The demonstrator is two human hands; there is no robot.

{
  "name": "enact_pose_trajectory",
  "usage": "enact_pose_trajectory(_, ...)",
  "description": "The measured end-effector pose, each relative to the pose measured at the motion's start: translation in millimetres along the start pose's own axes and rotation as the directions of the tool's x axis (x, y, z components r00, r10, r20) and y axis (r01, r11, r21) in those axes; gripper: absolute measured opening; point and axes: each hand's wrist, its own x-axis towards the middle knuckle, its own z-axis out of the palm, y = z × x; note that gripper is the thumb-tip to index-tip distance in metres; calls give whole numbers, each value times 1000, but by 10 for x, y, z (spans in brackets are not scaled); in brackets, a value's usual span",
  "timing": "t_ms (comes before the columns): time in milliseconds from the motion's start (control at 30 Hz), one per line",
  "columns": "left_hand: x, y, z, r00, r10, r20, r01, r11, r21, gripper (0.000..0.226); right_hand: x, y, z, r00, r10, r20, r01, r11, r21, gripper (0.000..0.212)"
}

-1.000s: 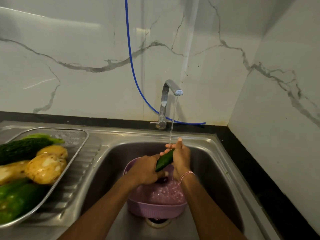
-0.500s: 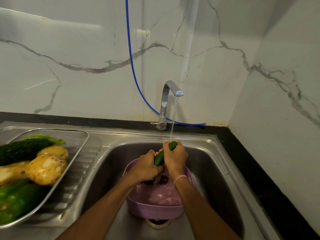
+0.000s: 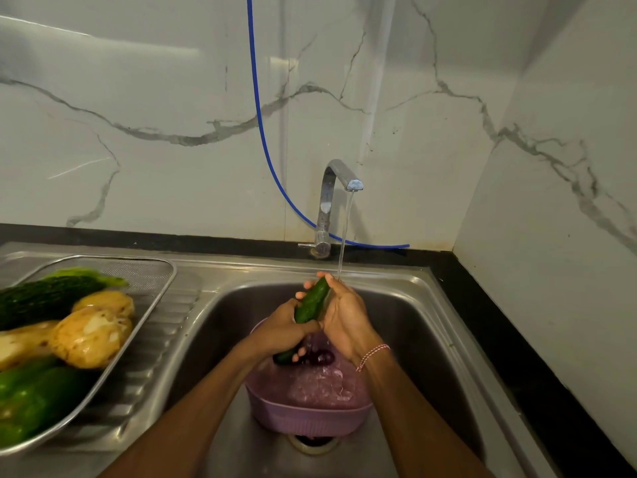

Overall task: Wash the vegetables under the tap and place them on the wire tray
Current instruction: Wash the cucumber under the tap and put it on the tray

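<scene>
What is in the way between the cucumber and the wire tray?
Nothing visible. The left hand and right hand hold the cucumber over the sink; the wire tray sits to the left past the sink's rim. Vegetables crowd it, but its far corner is bare.

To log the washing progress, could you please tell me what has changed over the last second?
The right hand, wrapped tight over the top of the cucumber half a second ago, has loosened and opened out, baring more of it. The left hand keeps gripping its lower part. The running tap, the vegetables on the wire tray and the purple basin are unchanged.
</scene>
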Motion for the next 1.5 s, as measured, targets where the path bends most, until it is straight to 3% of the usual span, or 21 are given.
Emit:
enact_pose_trajectory(133, -29, -24, -18, 996, 23, 91, -31, 996, 85, 13, -22, -19, 24, 995, 13, -94, -18, 999, -51, 22)
enact_pose_trajectory(267, -48, -27, -45, 990, 94, 106, -119, 960, 254, 22, -31, -45, 41, 987, 27, -161, -39, 996, -74, 36)
enact_pose_trajectory(400, -36, -39, -59, 991, 79, 106, -99, 974, 202, 16, -65, -68, 11, 993, 76, -89, -78, 997, -12, 41)
enact_pose_trajectory(500, -39, -33, -46, 998, 33, 52, -36, 998, 55, 6, -55, -46, 17, 999, 44, -10, -45, 997, -61, 29)
enact_pose_trajectory(600, -37, -39, -22, 999, -4, 50, 3, 1000, 23, 12, -37, -36, 20, 998, 43, -54, -47, 996, -74, 20)
enact_pose_trajectory(800, -15, -42, -83, 986, 77, 148, -124, 932, 340, 19, -12, -59, -67, 984, 107, -140, -121, 988, -92, 43)
enact_pose_trajectory(900, -54, -32, -73, 989, 44, 144, -83, 959, 273, 12, -21, -47, -71, 989, 99, -109, -116, 980, -162, 37)
enact_pose_trajectory(1000, -76, -3, 0, 995, -54, 83, 51, 998, 39, 7, 25, 62, -65, 999, 31, -30, -38, 963, -269, 27)
enact_pose_trajectory(1100, -91, 47, 63, 988, -142, 57, 148, 979, -138, 5, 44, 151, -58, 998, -48, 30, 56, 923, -382, 50)
enact_pose_trajectory(1167, -104, 71, 84, 987, -149, 53, 154, 980, -129, 7, 76, 170, -71, 996, -80, 26, 84, 892, -445, 47)
enact_pose_trajectory(1233, -92, 67, 77, 993, -115, 40, 115, 993, -4, 12, 86, 162, -79, 990, -122, -66, 74, 869, -488, 26)
enact_pose_trajectory(1300, -78, 61, 71, 993, -80, 84, 70, 990, 124, 12, 143, 144, -126, 949, -247, -198, 64, 762, -644, 18)
enact_pose_trajectory(1367, -86, 46, 72, 987, -71, 144, 46, 985, 168, 2, 177, 122, -190, 898, -376, -230, 32, 577, -816, 32)
enact_pose_trajectory(1500, -72, 39, 34, 995, -17, 93, -12, 951, 309, 6, 97, 69, -202, 900, -429, -76, 44, 263, -964, 52)
